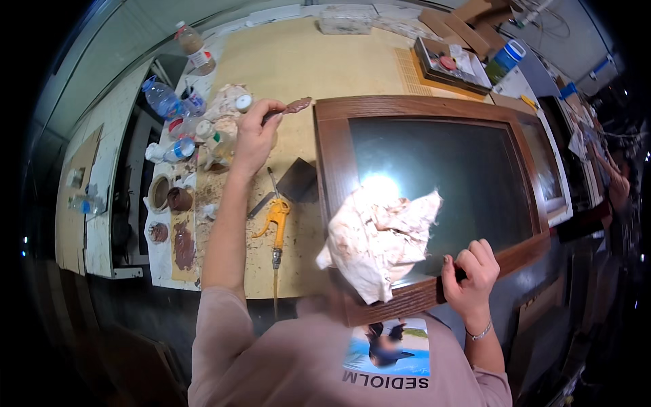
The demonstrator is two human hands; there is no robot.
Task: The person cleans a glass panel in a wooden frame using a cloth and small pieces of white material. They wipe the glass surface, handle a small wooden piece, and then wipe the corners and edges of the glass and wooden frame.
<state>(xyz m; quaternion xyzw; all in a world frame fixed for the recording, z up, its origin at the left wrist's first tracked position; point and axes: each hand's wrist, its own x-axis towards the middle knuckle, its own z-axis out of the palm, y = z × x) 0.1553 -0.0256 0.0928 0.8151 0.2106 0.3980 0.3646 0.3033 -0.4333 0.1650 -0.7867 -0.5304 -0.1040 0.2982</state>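
Left grip (pixel 256 139) pinches smeared blade (pixel 298 106) beside frame corner (pixel 324 108).

Left fingers (pixel 270 106) pinch, arm (pixel 227 224) outstretched; right fingers (pixel 479 256) curl.

Open tabletop (pixel 291 57) beyond wooden frame (pixel 420 106) — room to pass; rag (pixel 376 234), air gun (pixel 277 216), bottles (pixel 161 99) — obstacles.

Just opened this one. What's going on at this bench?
A person's left hand holds a small brown-coated tool out near the far left corner of a wooden frame with a glass panel. The right hand is curled at the frame's near edge; whether it grips anything is hard to tell. A crumpled white rag lies across the near left part of the frame and glass, and a yellow air gun lies to the left.
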